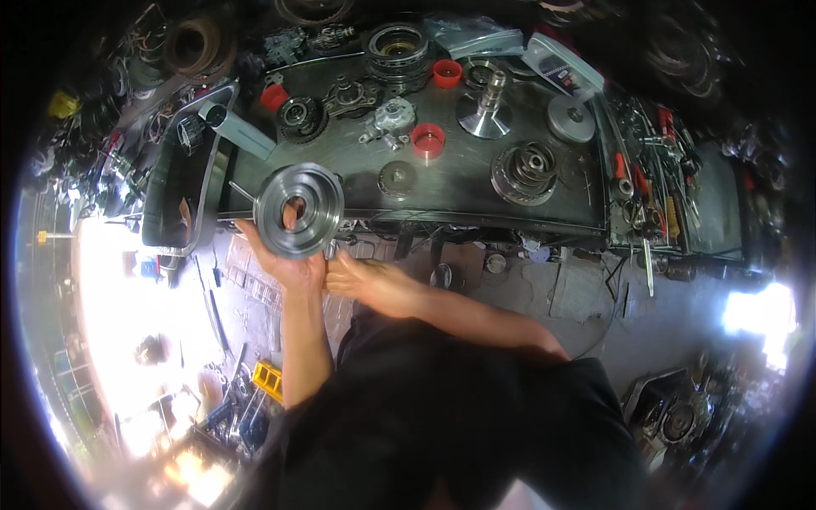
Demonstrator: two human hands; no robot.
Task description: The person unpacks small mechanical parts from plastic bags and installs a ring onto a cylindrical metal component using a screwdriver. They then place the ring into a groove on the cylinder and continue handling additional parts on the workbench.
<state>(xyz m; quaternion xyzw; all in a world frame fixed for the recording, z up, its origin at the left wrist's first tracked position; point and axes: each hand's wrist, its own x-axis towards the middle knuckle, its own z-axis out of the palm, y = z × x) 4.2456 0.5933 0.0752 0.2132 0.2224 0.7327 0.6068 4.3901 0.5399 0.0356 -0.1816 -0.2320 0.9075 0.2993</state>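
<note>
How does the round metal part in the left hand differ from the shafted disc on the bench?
The round metal part has an open centre with skin showing through it; the shafted disc has a shaft rising from its middle. The left hand holds the round metal part off the bench; the shafted disc stands on it. Both are shiny bare metal.

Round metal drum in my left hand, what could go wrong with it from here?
The round metal drum might slip: the left hand holds it from its lower side, close to the front edge of the bench, so it could strike that edge or fall. Fingers show through its central opening and might get pinched if it tips. Moving it carelessly might also knock the flat round disc lying nearby on the bench.
</note>
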